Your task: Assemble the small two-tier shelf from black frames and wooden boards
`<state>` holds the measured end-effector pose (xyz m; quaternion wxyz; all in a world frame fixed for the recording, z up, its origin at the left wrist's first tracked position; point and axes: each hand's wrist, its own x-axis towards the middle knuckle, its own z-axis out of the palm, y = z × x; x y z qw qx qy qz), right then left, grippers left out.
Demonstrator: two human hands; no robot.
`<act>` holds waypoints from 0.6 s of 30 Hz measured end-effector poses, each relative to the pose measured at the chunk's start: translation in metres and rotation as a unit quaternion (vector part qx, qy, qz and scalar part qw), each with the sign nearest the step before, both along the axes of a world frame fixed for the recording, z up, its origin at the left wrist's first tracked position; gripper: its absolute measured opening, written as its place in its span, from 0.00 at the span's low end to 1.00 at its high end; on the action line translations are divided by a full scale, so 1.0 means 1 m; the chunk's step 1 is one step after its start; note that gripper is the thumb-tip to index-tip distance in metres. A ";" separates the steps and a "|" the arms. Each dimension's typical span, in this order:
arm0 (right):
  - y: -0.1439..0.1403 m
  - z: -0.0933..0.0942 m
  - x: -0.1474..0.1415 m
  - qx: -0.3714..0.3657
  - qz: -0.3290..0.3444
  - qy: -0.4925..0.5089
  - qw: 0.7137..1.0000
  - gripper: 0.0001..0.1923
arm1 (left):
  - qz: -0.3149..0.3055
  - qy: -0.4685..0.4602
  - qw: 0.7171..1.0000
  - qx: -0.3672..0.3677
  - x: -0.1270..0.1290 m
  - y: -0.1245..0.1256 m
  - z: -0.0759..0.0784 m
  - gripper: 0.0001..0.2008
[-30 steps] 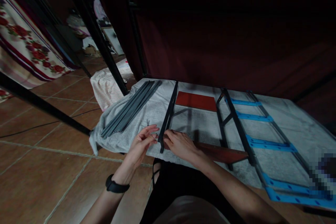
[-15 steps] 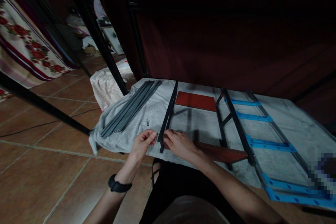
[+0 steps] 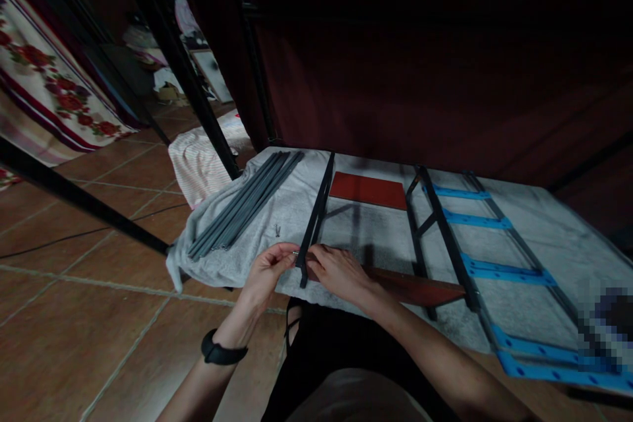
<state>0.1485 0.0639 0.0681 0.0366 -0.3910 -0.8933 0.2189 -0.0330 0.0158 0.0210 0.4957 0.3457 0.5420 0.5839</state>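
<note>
My left hand [image 3: 271, 269] pinches a small screw [image 3: 295, 253] by the left side of a black metal frame bar [image 3: 316, 214]. On the bar's other side, my right hand [image 3: 339, 270] is closed over the near left end of a reddish-brown board [image 3: 420, 287] that spans the frame. My right fingertips are partly hidden from view. Farther back within the frame lies an orange-red panel [image 3: 368, 190]. A few small screws [image 3: 277, 231] rest on the grey cloth just beyond my left hand.
Grey rods [image 3: 242, 208] lie bundled at the left of the cloth-covered surface [image 3: 554, 224]. Blue crosspieces [image 3: 509, 273] on dark rails extend at right. Black posts [image 3: 198, 89] rise on the left above the tiled floor [image 3: 89, 316]. A dark red panel stands behind.
My left fingers have shifted slightly, with the screw still at the bar's left side. My right hand stays in place on the board.
</note>
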 end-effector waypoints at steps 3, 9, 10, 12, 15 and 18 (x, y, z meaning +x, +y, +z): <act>-0.001 0.001 0.001 0.004 0.001 0.003 1.000 0.14 | 0.023 -0.021 0.999 -0.021 0.001 0.000 0.002 0.20; -0.003 0.003 0.003 0.011 0.009 0.008 1.000 0.14 | 0.016 0.010 1.000 -0.013 0.002 0.000 -0.001 0.18; -0.003 0.003 0.004 0.013 0.010 0.009 1.000 0.14 | 0.018 -0.003 1.000 -0.016 0.002 0.000 -0.002 0.20; -0.004 0.003 0.005 0.017 0.008 0.007 1.000 0.15 | 0.023 -0.015 0.999 -0.028 0.002 0.000 -0.002 0.21; -0.006 0.001 0.008 0.022 0.002 -0.004 1.000 0.15 | 0.019 0.007 0.999 -0.030 0.002 0.001 -0.003 0.18; -0.008 0.001 0.012 0.030 0.004 -0.003 1.000 0.15 | 0.006 0.009 1.000 -0.012 0.002 0.001 -0.004 0.17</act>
